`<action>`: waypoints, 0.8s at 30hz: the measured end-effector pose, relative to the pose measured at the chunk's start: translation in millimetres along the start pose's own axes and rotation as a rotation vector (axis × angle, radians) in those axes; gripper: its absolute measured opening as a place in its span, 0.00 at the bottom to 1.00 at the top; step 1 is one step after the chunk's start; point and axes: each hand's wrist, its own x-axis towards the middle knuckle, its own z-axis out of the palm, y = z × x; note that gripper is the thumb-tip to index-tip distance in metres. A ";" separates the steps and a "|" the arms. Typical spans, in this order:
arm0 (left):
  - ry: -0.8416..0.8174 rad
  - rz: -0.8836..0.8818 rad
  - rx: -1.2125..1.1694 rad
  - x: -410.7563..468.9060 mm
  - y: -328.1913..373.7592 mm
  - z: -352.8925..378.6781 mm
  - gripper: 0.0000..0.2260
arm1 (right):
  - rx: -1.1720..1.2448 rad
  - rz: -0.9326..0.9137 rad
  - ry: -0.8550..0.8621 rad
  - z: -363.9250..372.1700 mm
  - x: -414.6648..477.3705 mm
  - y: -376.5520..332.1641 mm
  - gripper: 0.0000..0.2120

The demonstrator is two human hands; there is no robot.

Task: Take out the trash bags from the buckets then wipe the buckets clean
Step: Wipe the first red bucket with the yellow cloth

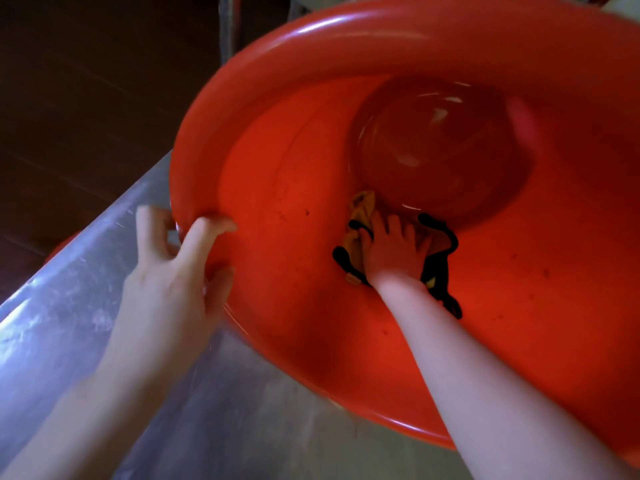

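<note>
A large red plastic bucket (277, 109) lies tipped toward me on a steel table, its mouth filling most of the view. My left hand (180, 258) grips its near-left rim, with the fingers curled over the edge. Deep inside, my right hand (394, 251) presses a yellow and black cloth (362, 211) flat against the lower inner wall, just below the round bottom (440, 147). Small dark specks dot the inner wall. No trash bag shows inside the bucket.
The scuffed steel table (86, 292) runs diagonally under the bucket, its edge at the left. Beyond the edge lies a dark floor (86, 81). A metal post (228, 26) stands behind the bucket at the top. A bit of another red object (62, 244) peeks past the table's edge.
</note>
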 end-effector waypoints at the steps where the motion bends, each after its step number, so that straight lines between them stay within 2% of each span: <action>1: 0.000 -0.066 -0.053 -6.9 -0.3 5.2 0.21 | -0.035 -0.007 -0.001 -2.4 -0.4 4.3 0.24; 3: -0.013 -0.171 -0.147 -23.2 2.2 17.6 0.24 | -0.110 -0.022 0.003 -6.6 -0.6 13.0 0.23; 8: -0.081 -0.284 -0.361 -53.5 11.8 45.8 0.26 | -0.232 -0.015 0.047 -13.1 -0.4 26.6 0.22; 12: -0.120 -0.249 -0.153 -56.1 10.1 53.5 0.20 | -0.184 0.003 -0.065 -20.3 -19.0 7.9 0.24; 14: -0.160 -0.271 -0.148 -54.0 5.2 53.5 0.20 | -0.111 -0.017 -0.088 -19.8 -49.8 -15.6 0.25; 19: -0.215 -0.320 -0.205 -51.7 0.6 51.0 0.23 | 0.053 -0.109 0.042 -17.2 -149.7 -75.1 0.23; 24: -0.252 -0.304 -0.235 -51.6 -2.7 46.6 0.23 | 0.053 0.016 -0.040 -9.7 -102.3 -63.2 0.24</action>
